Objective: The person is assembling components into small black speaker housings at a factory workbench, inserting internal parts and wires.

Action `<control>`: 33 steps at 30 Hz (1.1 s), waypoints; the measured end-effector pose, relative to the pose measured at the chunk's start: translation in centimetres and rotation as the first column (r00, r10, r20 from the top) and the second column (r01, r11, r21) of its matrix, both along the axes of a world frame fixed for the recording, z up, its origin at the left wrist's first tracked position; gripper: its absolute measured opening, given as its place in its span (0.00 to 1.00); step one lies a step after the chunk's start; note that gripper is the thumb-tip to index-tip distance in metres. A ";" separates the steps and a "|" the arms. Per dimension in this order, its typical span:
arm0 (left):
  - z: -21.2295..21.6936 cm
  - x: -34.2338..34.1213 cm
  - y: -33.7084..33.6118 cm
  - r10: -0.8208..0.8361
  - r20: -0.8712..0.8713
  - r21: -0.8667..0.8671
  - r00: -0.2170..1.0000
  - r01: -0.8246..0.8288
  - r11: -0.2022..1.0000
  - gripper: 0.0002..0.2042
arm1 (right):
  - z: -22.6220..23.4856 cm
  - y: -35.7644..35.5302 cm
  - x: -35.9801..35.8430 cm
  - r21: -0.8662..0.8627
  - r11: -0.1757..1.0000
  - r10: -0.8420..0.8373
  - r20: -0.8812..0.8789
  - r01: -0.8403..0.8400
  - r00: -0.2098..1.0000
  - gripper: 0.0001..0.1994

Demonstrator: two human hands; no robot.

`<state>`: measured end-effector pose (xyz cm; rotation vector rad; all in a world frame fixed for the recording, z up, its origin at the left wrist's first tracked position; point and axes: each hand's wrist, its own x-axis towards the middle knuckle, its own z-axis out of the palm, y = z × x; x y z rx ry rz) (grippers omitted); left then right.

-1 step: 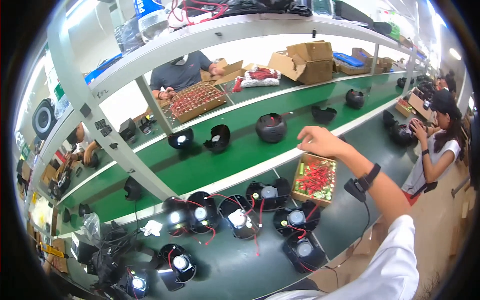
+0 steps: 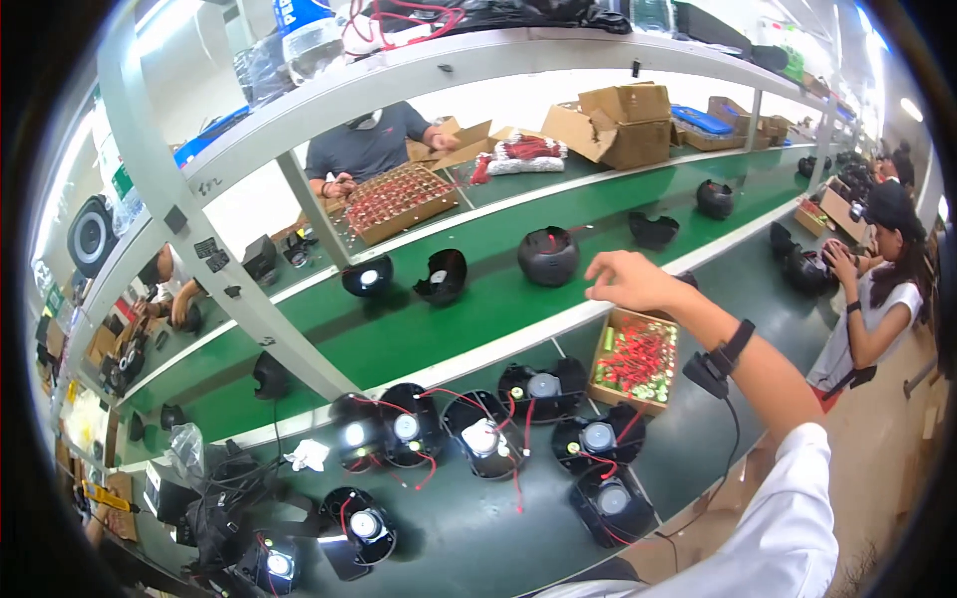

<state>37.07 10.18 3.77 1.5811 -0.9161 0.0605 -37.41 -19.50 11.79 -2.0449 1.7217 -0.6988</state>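
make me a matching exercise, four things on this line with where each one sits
Things:
1. right hand
2. round black shell
3. small box of red parts
4. white rag

Places:
A. on the dark near bench, left of the wired black units
B. on the green belt, left of the hand
C. raised above the white rail between belt and bench
D. on the near bench, below the hand

Pairs: 1-C, 2-B, 3-D, 4-A

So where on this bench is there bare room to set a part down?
Bare green belt between the open half-shells and the white rail; more right of the round housing, under the right hand. Near bench is crowded: wired speaker shells and the parts box, only dark mat at the front edge.
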 end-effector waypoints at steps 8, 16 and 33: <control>-2.2 -21.9 1.4 -0.269 0.208 0.012 0.940 0.273 0.962 0.15 | -4.3 -13.9 15.9 0.156 0.949 0.309 -0.295 -0.274 0.904 0.40; -7.3 -29.9 -3.2 -0.665 -0.269 0.290 0.697 0.716 0.634 0.18 | -8.8 -18.5 20.0 0.086 0.977 0.210 -0.272 -0.194 0.939 0.27; -9.6 -28.4 -2.3 -0.672 -0.440 0.028 0.595 0.757 0.652 0.21 | -0.4 -8.6 17.6 -0.220 0.800 0.326 -0.622 -0.558 0.712 0.12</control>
